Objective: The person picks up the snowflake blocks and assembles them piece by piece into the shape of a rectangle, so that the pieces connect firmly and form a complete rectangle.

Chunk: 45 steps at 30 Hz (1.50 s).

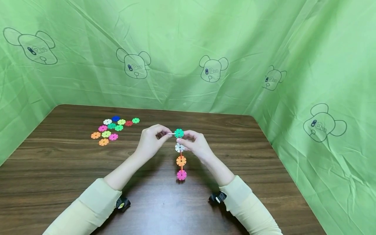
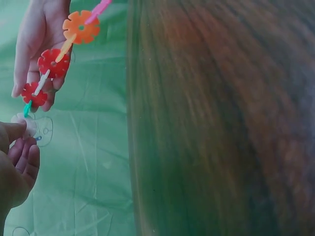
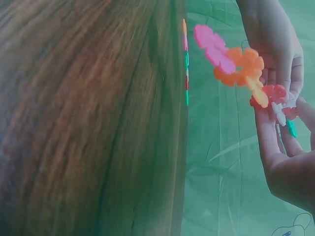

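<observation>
A chain of notched plastic snowflake discs hangs upright between the hands, pink at the bottom, then orange, white and green at the top, with orange and red discs edge-on between. My left hand pinches a white snowflake disc between thumb and fingers; it meets the green disc's left edge. My right hand grips the chain near its upper end, thumb in front and fingers behind. In the right wrist view, the right fingers partly hide the red disc.
Several loose snowflake discs lie at the table's back left, among them blue, orange and pink. A brown wooden table spreads beneath the hands. Green printed curtain surrounds its back and sides.
</observation>
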Each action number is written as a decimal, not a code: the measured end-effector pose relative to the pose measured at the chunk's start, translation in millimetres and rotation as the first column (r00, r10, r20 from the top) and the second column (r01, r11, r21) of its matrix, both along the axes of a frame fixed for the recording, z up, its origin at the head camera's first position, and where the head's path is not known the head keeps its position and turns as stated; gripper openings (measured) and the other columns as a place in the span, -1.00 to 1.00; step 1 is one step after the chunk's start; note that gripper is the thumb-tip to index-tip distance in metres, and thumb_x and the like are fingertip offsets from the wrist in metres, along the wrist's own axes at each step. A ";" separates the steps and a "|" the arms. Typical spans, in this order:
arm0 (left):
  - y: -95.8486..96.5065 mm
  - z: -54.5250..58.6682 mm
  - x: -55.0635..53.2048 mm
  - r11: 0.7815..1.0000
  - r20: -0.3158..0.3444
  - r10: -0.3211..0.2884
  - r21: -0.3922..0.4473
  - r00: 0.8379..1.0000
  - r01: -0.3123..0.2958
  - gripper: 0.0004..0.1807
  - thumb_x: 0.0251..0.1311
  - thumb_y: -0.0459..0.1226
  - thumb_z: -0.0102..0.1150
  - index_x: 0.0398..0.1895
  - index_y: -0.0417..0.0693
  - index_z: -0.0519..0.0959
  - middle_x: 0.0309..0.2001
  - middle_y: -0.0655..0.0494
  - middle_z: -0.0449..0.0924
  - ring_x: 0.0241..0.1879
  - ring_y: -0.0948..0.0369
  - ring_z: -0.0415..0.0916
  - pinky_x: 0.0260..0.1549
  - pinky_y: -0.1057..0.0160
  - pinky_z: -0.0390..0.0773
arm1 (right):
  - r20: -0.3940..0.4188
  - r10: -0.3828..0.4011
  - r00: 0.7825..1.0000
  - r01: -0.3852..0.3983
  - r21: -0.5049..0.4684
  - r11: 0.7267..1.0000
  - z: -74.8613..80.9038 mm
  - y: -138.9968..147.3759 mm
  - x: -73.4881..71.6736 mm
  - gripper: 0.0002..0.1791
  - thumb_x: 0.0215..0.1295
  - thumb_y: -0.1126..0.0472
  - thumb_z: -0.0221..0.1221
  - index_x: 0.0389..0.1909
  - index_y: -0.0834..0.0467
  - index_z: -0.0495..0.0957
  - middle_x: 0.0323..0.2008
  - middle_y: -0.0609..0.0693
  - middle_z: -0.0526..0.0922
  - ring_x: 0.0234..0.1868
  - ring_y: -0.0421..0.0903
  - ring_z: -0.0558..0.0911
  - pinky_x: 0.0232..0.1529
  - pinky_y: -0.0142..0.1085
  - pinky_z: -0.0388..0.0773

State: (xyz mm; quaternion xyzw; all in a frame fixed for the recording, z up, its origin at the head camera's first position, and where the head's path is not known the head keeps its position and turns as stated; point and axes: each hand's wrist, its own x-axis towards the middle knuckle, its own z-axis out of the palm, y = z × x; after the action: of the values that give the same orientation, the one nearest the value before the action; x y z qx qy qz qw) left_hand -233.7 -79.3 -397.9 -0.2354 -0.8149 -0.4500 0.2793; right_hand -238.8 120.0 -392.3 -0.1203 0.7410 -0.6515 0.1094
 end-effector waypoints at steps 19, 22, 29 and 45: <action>4.1 -2.0 2.4 1.000 -0.139 -0.029 -0.010 0.990 0.028 -0.95 -0.04 -0.33 0.41 -0.47 -0.09 0.72 -0.46 0.17 0.68 -0.54 0.35 0.52 -0.61 0.32 0.54 | -0.091 -0.049 0.995 0.049 0.002 0.999 4.1 -1.5 1.2 -0.70 0.31 0.23 0.16 -0.18 0.44 0.61 -0.42 0.16 0.70 -0.51 -0.17 0.65 -0.49 -0.27 0.65; 5.8 -2.0 3.6 1.000 -0.163 -0.025 -0.002 0.986 0.025 -0.92 -0.08 -0.38 0.43 -0.47 -0.09 0.72 -0.47 0.16 0.68 -0.53 0.33 0.56 -0.60 0.39 0.53 | -0.107 -0.057 0.993 0.058 0.005 0.998 4.4 -2.9 2.0 -0.71 0.30 0.23 0.17 -0.21 0.45 0.61 -0.46 0.16 0.70 -0.55 -0.19 0.64 -0.51 -0.25 0.65; 7.8 -1.0 5.1 0.999 -0.142 -0.031 0.011 0.989 0.033 -0.93 -0.07 -0.38 0.42 -0.47 -0.08 0.72 -0.45 0.16 0.69 -0.50 0.33 0.55 -0.59 0.29 0.57 | -0.099 -0.057 0.993 0.057 -0.009 0.998 3.0 -2.5 4.0 -0.72 0.31 0.24 0.16 -0.20 0.43 0.61 -0.44 0.11 0.71 -0.52 -0.20 0.65 -0.51 -0.26 0.64; -6.8 2.7 1.5 0.989 0.037 -0.055 -0.134 0.998 0.059 -0.77 -0.06 -0.27 0.45 -0.28 -0.03 0.69 -0.33 0.17 0.67 -0.35 0.23 0.53 -0.38 0.26 0.57 | -0.095 -0.003 0.995 -0.002 -0.052 0.999 -6.0 13.0 -1.9 -0.72 0.27 0.29 0.19 -0.04 0.35 0.52 -0.38 0.00 0.64 -0.44 -0.18 0.59 -0.53 -0.28 0.61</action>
State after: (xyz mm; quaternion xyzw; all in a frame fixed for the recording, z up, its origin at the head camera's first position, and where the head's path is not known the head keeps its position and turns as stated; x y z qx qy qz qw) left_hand -232.3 -86.0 -395.1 -0.2695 -0.8408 -0.4057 0.2364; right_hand -240.7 133.1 -398.3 -0.1537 0.7283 -0.6640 0.0707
